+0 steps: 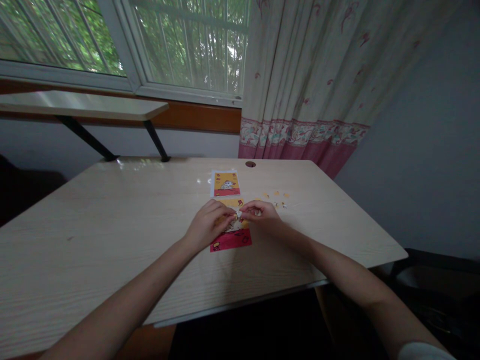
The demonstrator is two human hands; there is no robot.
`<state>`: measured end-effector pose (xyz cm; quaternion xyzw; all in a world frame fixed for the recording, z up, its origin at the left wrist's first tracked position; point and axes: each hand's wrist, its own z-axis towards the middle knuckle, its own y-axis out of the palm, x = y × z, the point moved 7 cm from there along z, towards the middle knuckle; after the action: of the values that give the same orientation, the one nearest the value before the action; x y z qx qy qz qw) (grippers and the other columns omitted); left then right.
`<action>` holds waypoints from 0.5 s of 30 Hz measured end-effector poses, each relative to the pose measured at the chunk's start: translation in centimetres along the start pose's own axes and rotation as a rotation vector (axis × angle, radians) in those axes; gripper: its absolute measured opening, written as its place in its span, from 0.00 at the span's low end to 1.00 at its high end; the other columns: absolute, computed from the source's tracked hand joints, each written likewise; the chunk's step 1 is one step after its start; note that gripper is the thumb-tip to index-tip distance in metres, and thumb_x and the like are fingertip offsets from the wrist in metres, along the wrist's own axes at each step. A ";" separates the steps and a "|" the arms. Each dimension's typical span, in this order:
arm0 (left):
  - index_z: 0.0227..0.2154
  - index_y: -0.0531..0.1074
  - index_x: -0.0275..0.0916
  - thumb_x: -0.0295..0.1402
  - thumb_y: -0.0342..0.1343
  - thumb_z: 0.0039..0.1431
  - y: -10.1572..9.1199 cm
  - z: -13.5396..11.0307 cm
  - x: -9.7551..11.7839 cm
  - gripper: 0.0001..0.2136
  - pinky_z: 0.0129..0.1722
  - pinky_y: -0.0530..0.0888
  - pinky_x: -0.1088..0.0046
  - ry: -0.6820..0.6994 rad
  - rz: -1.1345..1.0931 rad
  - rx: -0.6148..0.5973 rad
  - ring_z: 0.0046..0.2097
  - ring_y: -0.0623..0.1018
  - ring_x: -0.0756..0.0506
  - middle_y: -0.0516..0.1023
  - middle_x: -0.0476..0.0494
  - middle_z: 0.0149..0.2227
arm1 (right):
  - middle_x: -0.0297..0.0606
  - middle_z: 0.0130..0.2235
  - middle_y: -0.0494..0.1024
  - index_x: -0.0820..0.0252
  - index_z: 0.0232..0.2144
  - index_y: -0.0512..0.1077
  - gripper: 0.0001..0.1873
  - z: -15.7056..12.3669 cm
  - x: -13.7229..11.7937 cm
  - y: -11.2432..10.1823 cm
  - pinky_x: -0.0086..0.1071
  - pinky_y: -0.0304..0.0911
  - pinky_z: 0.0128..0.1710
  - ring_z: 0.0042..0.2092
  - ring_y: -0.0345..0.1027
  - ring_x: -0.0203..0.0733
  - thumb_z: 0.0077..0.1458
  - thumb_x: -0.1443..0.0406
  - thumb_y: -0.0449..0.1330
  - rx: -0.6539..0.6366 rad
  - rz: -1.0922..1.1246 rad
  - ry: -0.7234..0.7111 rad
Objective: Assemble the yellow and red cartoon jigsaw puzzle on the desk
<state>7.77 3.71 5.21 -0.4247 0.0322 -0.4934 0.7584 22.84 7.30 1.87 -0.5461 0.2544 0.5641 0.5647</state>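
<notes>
A partly assembled jigsaw puzzle (230, 243), red at the bottom and yellow at the top with a white cartoon animal, lies flat on the table. Over its middle, a small whitish puzzle piece (238, 214) sits between the fingertips of both hands. My left hand (210, 222) comes in from the left, its thumb and fingers pinched at the piece. From the other side my right hand (262, 215) pinches at the same piece, fingers curled. The hands cover part of the puzzle. Just behind it lies a matching reference picture (227, 183) with a white border.
Several loose puzzle pieces (276, 193) lie right of the puzzle on the pale wooden table (131, 215). A cable hole (250, 164) is near the back edge. A raised shelf (86, 105) stands at back left, and a curtain (300, 100) hangs behind the table.
</notes>
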 end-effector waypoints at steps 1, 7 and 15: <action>0.34 0.73 0.39 0.34 0.53 0.60 -0.1 0.0 0.1 0.06 0.38 0.70 0.68 0.003 0.002 0.006 0.37 0.71 0.46 0.75 0.44 0.32 | 0.34 0.27 0.76 0.59 0.31 0.75 0.15 0.0 0.0 0.1 0.28 0.62 0.27 0.27 0.66 0.33 0.45 0.54 0.64 -0.004 0.015 0.001; 0.33 0.72 0.38 0.32 0.53 0.61 -0.3 0.0 0.2 0.05 0.37 0.69 0.69 0.029 0.013 0.008 0.37 0.71 0.46 0.74 0.44 0.32 | 0.34 0.27 0.75 0.60 0.34 0.74 0.15 0.0 0.1 0.0 0.29 0.63 0.28 0.27 0.66 0.33 0.46 0.56 0.64 0.013 0.017 -0.048; 0.34 0.73 0.38 0.33 0.52 0.61 -0.8 0.0 -0.2 0.06 0.37 0.69 0.68 0.002 0.010 0.031 0.36 0.71 0.46 0.73 0.44 0.31 | 0.38 0.30 0.77 0.58 0.30 0.75 0.07 -0.4 -1.7 -0.8 0.31 0.62 0.32 0.31 0.67 0.36 0.51 0.60 0.62 0.106 -0.310 -0.280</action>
<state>7.11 3.78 5.64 -0.4122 0.0275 -0.4905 0.7673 23.31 6.53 3.58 -0.4644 0.1156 0.5268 0.7024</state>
